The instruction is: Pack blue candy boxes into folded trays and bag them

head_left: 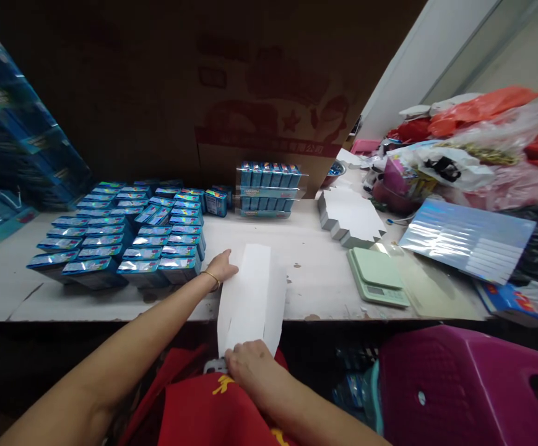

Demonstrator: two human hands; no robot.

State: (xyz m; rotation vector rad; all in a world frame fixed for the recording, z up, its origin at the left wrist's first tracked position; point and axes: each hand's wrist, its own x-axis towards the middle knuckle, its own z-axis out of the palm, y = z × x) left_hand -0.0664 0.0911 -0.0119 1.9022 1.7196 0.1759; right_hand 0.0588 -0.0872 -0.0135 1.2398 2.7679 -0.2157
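Right hand (254,367) curls closed on the near end of a long white card (247,294), pinching it by the person's red clothing (222,412). Left hand (221,267), a yellow bangle (213,280) at its wrist, reaches to the card's left side with thumb and fingertips a little apart; I cannot tell whether it grips. The card slopes from the lap over the front edge of the table, its side panels bent along creases.

Below the table, to the right, a teal basin (374,396) holds blue packets (355,387), partly hidden beside a magenta stool (449,378). On top, left of the card, rows of small blue boxes (127,238) stand close together. Beyond the card, a display holder (260,193) carries two tiers of similar boxes, a clear plastic edge sticking out around them. Near the back, a bowl (341,168) contains bluish bits too small to name.

White and stained in spots, the table (317,251) also bears a pale green scale (380,275), a stack of notched white cards (351,215) and, farther right, a shiny blue sheet (468,238). Plastic bags (486,152) heap up behind that sheet. Dark brown cardboard (124,87) with red printing rises along the back; more blue packs (22,124) are piled at far left, and a pale wall (440,34) stands at upper right.
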